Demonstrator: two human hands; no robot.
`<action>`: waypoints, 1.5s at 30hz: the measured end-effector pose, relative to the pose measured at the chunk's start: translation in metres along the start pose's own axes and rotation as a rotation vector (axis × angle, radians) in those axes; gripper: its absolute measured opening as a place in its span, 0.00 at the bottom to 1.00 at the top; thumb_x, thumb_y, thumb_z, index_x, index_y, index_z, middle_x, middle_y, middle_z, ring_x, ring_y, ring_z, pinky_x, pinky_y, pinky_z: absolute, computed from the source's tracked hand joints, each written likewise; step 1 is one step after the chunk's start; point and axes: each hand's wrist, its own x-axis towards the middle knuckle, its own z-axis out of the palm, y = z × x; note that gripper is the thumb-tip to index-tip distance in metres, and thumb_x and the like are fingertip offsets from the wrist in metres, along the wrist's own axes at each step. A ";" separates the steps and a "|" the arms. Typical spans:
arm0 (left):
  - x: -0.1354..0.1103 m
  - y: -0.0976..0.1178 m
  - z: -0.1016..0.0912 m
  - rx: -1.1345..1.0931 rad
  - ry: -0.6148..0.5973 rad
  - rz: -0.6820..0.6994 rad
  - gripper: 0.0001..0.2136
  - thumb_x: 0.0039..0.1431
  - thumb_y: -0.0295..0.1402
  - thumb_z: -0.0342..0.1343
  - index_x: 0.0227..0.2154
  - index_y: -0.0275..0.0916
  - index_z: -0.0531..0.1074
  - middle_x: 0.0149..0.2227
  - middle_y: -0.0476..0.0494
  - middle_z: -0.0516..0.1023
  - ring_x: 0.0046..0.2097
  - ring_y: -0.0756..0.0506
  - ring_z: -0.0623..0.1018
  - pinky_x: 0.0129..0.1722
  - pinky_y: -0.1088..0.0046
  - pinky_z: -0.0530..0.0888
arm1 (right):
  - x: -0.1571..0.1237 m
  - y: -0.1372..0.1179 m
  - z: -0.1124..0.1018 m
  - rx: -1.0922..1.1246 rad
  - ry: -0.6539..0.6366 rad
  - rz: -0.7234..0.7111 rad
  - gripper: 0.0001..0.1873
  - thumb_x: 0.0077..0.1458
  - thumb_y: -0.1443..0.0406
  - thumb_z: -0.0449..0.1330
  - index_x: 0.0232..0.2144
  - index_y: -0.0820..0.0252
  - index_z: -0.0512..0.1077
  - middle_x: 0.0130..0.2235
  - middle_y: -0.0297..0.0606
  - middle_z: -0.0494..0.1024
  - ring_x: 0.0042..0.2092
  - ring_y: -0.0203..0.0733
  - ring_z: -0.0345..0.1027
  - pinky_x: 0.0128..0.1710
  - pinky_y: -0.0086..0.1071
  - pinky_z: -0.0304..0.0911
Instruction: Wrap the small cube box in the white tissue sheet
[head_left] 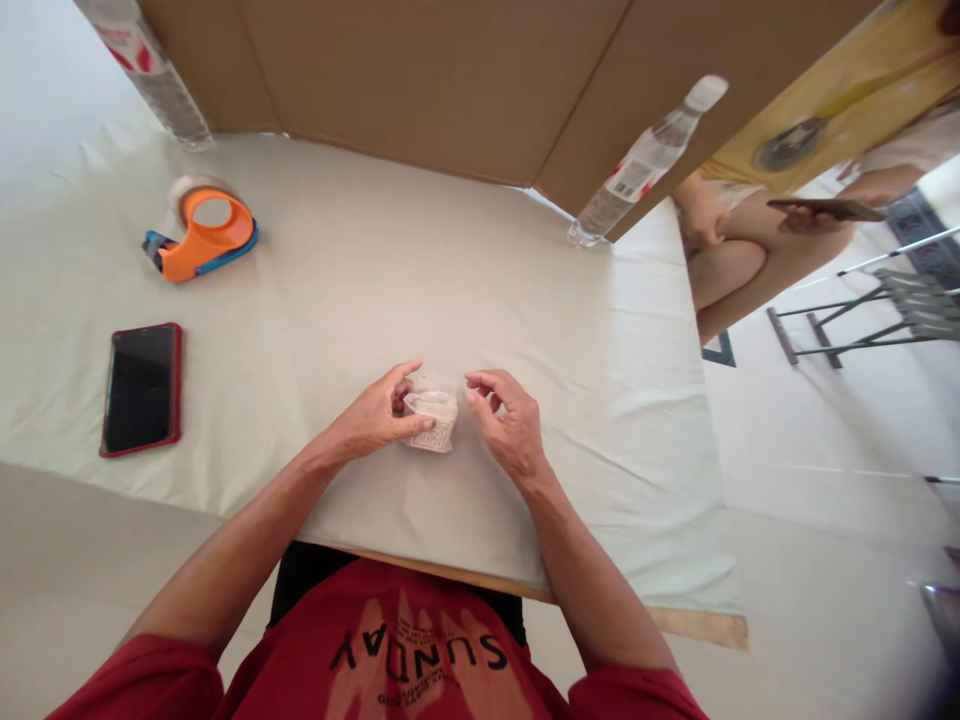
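A small pale box (433,424) with printing on its side sits just above the cloth, inside loose clear plastic wrap (439,383). My left hand (382,408) grips it from the left, thumb on the near face and fingers behind. To the right, my right hand (510,420) has its thumb and forefinger drawn close together at the edge of the plastic, seemingly pinching it. Its other fingers are curled. The film is nearly see-through, so its exact outline is hard to make out.
A pale cloth covers the table (360,270). On the left are an orange tape dispenser (214,235) and a phone (142,388) in a red case. Plastic bottles (174,100) (645,165) stand by a cardboard panel (435,80). A seated person (750,230) holds a phone at right.
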 end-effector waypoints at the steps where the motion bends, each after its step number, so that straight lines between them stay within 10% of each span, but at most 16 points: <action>1: 0.000 -0.001 0.000 -0.023 -0.006 0.006 0.46 0.47 0.42 0.67 0.67 0.35 0.53 0.56 0.30 0.73 0.54 0.38 0.78 0.53 0.59 0.75 | -0.003 -0.002 -0.003 -0.020 -0.030 -0.047 0.10 0.62 0.62 0.57 0.44 0.56 0.75 0.43 0.42 0.80 0.39 0.42 0.72 0.37 0.36 0.68; 13: -0.005 0.002 0.000 -0.051 -0.019 0.026 0.43 0.51 0.38 0.66 0.68 0.37 0.54 0.51 0.35 0.76 0.49 0.40 0.80 0.45 0.65 0.78 | -0.007 -0.005 0.006 -0.092 -0.333 -0.215 0.19 0.67 0.55 0.52 0.56 0.54 0.70 0.50 0.44 0.80 0.49 0.48 0.72 0.50 0.45 0.66; 21: -0.004 0.005 0.003 -0.136 -0.017 0.002 0.42 0.51 0.36 0.65 0.68 0.36 0.54 0.49 0.36 0.77 0.45 0.42 0.80 0.41 0.69 0.77 | -0.012 0.000 0.007 -0.084 -0.186 -0.206 0.17 0.66 0.57 0.54 0.53 0.54 0.71 0.50 0.45 0.80 0.51 0.49 0.73 0.51 0.46 0.65; 25: -0.004 0.004 0.003 -0.109 -0.030 0.022 0.42 0.52 0.36 0.64 0.68 0.35 0.52 0.47 0.37 0.77 0.48 0.42 0.80 0.45 0.67 0.77 | -0.013 0.005 0.003 -0.032 -0.069 -0.094 0.20 0.63 0.55 0.57 0.54 0.54 0.70 0.53 0.48 0.77 0.50 0.50 0.73 0.49 0.46 0.68; 34: -0.009 0.006 0.006 -0.074 -0.005 0.057 0.40 0.54 0.37 0.63 0.67 0.35 0.52 0.52 0.35 0.76 0.49 0.42 0.79 0.43 0.70 0.76 | -0.010 0.009 0.009 0.142 -0.349 0.165 0.46 0.52 0.47 0.66 0.67 0.56 0.57 0.56 0.49 0.73 0.46 0.48 0.72 0.42 0.41 0.70; 45: -0.008 -0.001 0.007 0.023 0.058 0.115 0.35 0.57 0.38 0.62 0.65 0.35 0.58 0.48 0.38 0.80 0.43 0.45 0.79 0.42 0.70 0.74 | -0.015 0.018 0.021 0.423 -0.310 0.275 0.38 0.51 0.53 0.68 0.62 0.53 0.65 0.47 0.40 0.77 0.31 0.34 0.63 0.33 0.33 0.65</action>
